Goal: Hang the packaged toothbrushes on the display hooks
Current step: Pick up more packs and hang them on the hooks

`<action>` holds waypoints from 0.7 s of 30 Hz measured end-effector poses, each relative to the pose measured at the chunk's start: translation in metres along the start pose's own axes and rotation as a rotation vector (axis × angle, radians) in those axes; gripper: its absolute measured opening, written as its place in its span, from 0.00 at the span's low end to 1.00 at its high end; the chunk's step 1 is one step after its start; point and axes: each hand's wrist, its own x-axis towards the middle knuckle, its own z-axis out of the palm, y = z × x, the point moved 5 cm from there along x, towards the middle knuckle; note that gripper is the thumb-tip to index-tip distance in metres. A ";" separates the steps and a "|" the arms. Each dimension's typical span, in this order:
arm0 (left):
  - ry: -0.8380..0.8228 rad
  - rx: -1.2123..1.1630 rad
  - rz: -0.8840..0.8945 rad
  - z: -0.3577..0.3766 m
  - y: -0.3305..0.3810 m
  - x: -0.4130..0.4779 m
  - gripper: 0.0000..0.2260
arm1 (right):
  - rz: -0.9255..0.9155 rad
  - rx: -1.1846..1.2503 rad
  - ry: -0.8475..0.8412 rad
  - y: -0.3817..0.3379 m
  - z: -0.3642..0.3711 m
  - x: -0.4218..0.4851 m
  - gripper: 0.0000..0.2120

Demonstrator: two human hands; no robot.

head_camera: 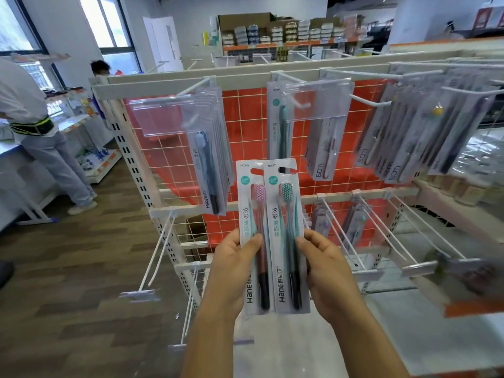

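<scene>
In the lower centre of the frame, the left hand (234, 266) is gripping a white carded pack with a pink-bristled toothbrush (255, 233), its thumb lying across the front. The right hand (324, 271) is pinching a matching pack with a teal-bristled toothbrush (287, 233) by its edge. Both packs are standing upright, side by side and touching, in front of the rack. Above and behind them, another teal toothbrush pack (279, 126) is hanging on a white wire hook (296, 103) against the orange grid panel (245, 110). At far left, a person in grey trousers (54, 159) is standing.
</scene>
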 end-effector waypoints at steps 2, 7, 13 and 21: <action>-0.012 0.000 0.009 0.003 0.001 0.004 0.08 | -0.022 0.012 0.010 -0.003 -0.002 0.003 0.10; -0.034 -0.018 0.036 0.012 0.004 0.014 0.09 | -0.056 0.053 0.012 -0.009 -0.006 0.011 0.08; -0.037 -0.023 0.023 0.025 0.007 0.027 0.08 | -0.071 0.024 0.031 -0.021 -0.015 0.024 0.07; -0.017 -0.042 0.043 0.047 0.015 0.049 0.08 | -0.101 0.045 0.005 -0.045 -0.029 0.050 0.07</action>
